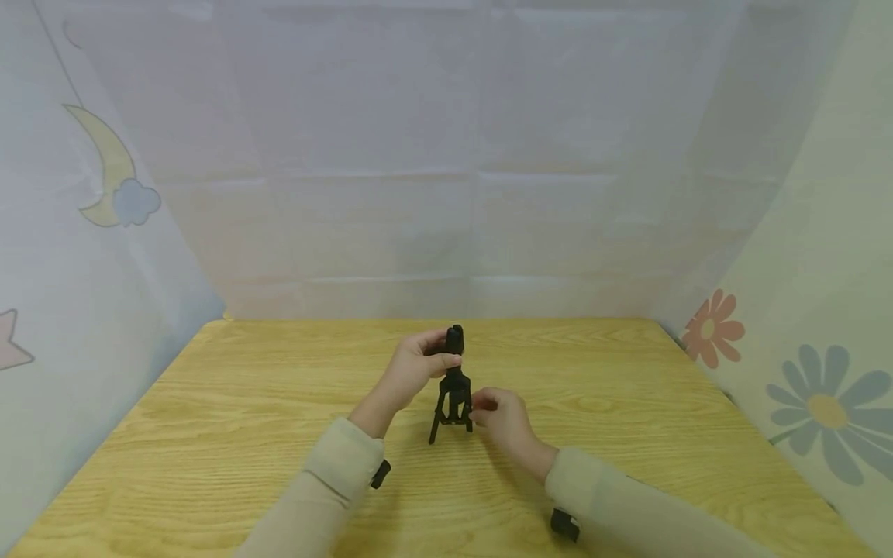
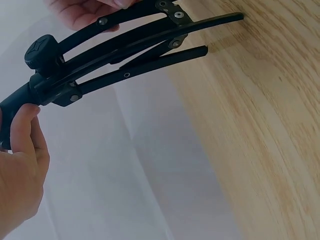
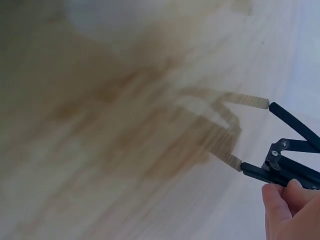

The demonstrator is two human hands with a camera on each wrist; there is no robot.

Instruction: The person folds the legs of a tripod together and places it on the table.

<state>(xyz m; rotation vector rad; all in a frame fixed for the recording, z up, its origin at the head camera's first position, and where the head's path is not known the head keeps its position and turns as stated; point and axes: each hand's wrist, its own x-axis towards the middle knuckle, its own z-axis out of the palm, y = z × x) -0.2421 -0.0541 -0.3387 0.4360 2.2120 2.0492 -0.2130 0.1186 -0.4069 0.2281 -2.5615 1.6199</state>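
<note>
A small black tripod stands upright at the middle of the table, its legs partly spread. High on its column, my left hand grips it between thumb and fingers. My right hand pinches the right-hand leg low down, with thumb and fingertips together. The left wrist view shows a round knob on the column and hinged braces with metal rivets between the legs. In the right wrist view, two leg ends come down at the wood, where their shadows meet them.
The wood-grain table reaches back to a pale, creased sheet. Side sheets carry a moon on the left and flowers on the right. Small black devices sit under both sleeve cuffs.
</note>
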